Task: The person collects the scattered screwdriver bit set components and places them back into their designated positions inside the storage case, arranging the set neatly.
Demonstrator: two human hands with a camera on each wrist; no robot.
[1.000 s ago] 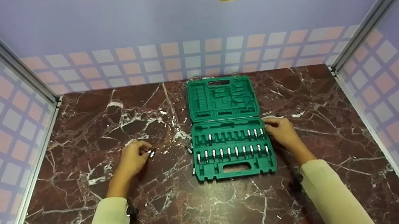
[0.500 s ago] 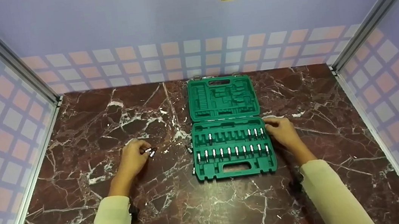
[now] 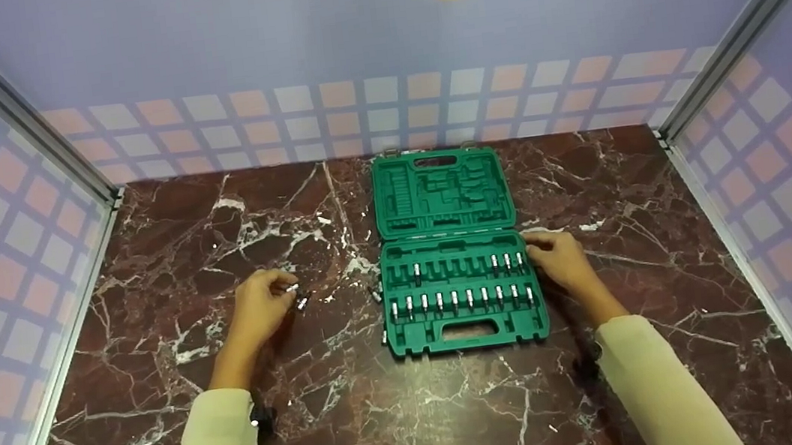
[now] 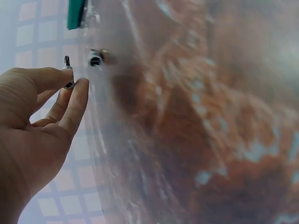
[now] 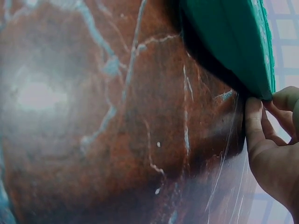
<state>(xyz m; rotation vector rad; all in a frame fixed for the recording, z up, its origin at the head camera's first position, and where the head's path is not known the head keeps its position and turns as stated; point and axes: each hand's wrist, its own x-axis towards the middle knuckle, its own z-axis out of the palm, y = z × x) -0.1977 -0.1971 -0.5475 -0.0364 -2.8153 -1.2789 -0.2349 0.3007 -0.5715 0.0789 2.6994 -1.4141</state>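
Observation:
My left hand (image 3: pixel 260 305) pinches a silver bit socket (image 4: pixel 68 78) between thumb and fingertips; its dark bit tip points up in the left wrist view. A second bit socket (image 3: pixel 302 303) lies on the table just by those fingers. To the right lies an open green tool case (image 3: pixel 418 337), its lid (image 3: pixel 402 207) folded back. Several bit sockets (image 3: pixel 470 299) stand in the lower row, and in the upper row one is at left and three are at right. My right hand (image 3: pixel 559 260) grips the case's right edge, thumb and fingers at its rim (image 5: pixel 267 95).
The case rests on a dark red marble-patterned table (image 3: pixel 359 416). Small silver pieces (image 3: pixel 377 296) show along the case's left side; I cannot tell what they are. Walls enclose the back (image 3: pixel 314 43) and both sides.
My left hand has picked up a bit socket, lifting slightly away from the other one, which now shows separately on the table. My right hand has stayed at the case edge.

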